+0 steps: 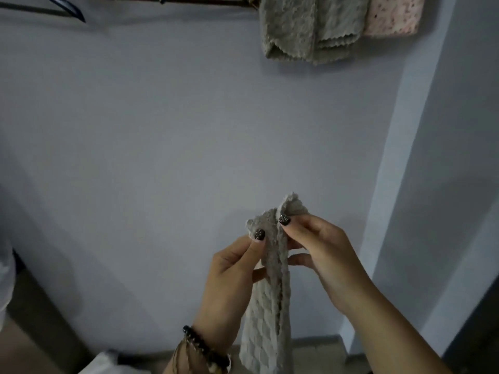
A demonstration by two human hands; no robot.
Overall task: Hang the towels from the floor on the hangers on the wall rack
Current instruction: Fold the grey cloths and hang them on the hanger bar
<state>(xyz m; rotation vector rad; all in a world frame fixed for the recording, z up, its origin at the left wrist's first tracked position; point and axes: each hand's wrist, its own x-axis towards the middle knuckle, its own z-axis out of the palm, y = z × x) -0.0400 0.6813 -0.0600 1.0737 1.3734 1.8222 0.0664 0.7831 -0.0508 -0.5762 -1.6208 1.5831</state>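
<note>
Towel in hands: a grey towel (266, 314) with a bumpy square pattern hangs down in the lower middle of the frame. It is bunched into a long narrow strip. Its top corners stick up above the fingers.

Left hand: the left hand (232, 276) is just left of the towel. Its thumb and fingers pinch the towel's top left edge. The thumb nail is dark and lies on the cloth.

Right hand: the right hand (321, 249) is just right of the towel. Its thumb and fingers pinch the top right edge. Two lower fingers are curled toward the cloth. This hand sits a bit higher than the left one.

Hands together: the two hands are close, with only the strip of towel between them.

Wrist: a string of dark beads (199, 346) goes round the left wrist, at the bottom of the frame.

Rack: a brown bar (205, 0) runs along the top edge of the frame.

Hanger: a dark hanger (68, 10) shows in the upper left corner, with nothing on it.

Hung towels: a grey hung towel (305, 25) is in the upper right, folded over. A pink towel (391, 17) with small spots hangs just to its right, touching it.

Wall: the wall (162, 130) is plain pale grey and fills most of the frame.

Floor: a strip of floor (318, 344) shows at the bottom, behind the towel.
</note>
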